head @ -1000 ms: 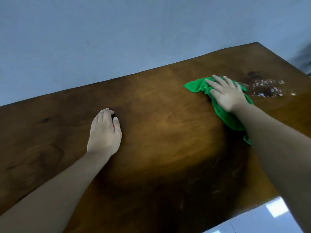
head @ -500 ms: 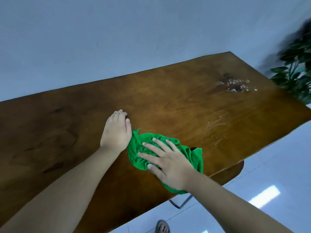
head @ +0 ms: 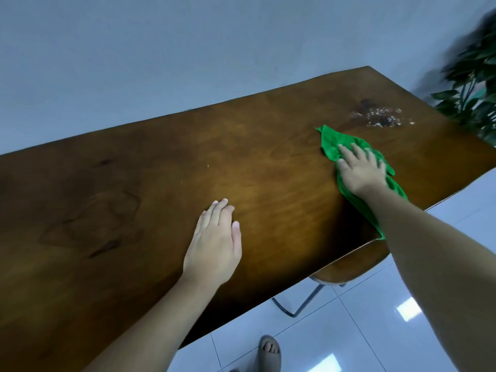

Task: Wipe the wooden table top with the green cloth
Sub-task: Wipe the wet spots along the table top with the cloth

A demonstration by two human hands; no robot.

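Note:
The brown wooden table top (head: 134, 197) fills most of the head view. A crumpled green cloth (head: 332, 142) lies on its right part, reaching back to the near edge. My right hand (head: 361, 171) presses flat on the cloth, fingers spread. My left hand (head: 214, 242) rests palm down on the bare wood near the middle, fingers together, holding nothing. White crumbs or specks (head: 381, 118) lie on a dark stain just beyond the cloth, toward the far right corner.
A pale wall (head: 188, 49) runs behind the table. A green leafy plant (head: 472, 84) stands past the right end. A wooden chair seat on metal legs (head: 346, 269) sits under the near edge. A foot in a sandal (head: 269, 350) stands on the white tiled floor.
My right hand has swept the cloth from beside my left hand, near the front edge, out to the right and farther back, toward the specks. My left hand stayed flat on the wood.

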